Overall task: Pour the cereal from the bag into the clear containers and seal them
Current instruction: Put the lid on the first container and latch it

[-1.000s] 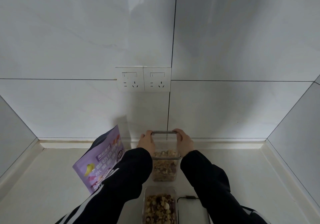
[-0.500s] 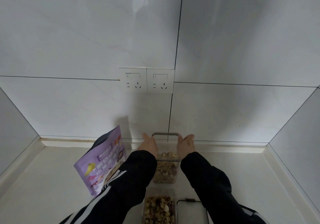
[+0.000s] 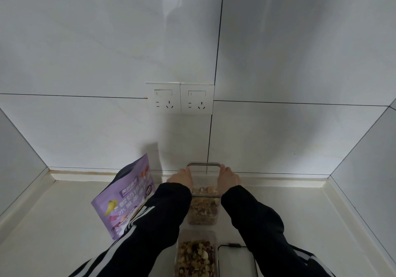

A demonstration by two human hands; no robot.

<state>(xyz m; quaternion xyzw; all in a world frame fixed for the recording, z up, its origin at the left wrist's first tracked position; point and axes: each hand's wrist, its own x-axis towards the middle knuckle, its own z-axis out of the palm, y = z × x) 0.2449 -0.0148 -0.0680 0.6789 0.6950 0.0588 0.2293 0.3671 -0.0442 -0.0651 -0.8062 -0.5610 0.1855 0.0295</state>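
Lower centre, the far clear container (image 3: 203, 209) is full of cereal with its lid (image 3: 203, 165) on. The left hand (image 3: 182, 178) and right hand (image 3: 228, 178) press the lid's sides with straight fingers, so this seal looks nearly done. At the bottom edge, the nearer container (image 3: 196, 255) is filled but uncovered, a loose lid (image 3: 235, 261) just right of it. The purple cereal bag (image 3: 126, 197) stands lower left.

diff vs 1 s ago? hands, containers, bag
Both hands released their curled grip on the far container's lid corners. The left hand and right hand now lie with straight fingers along the lid's side edges. The purple cereal bag, open near container and loose lid stayed put.
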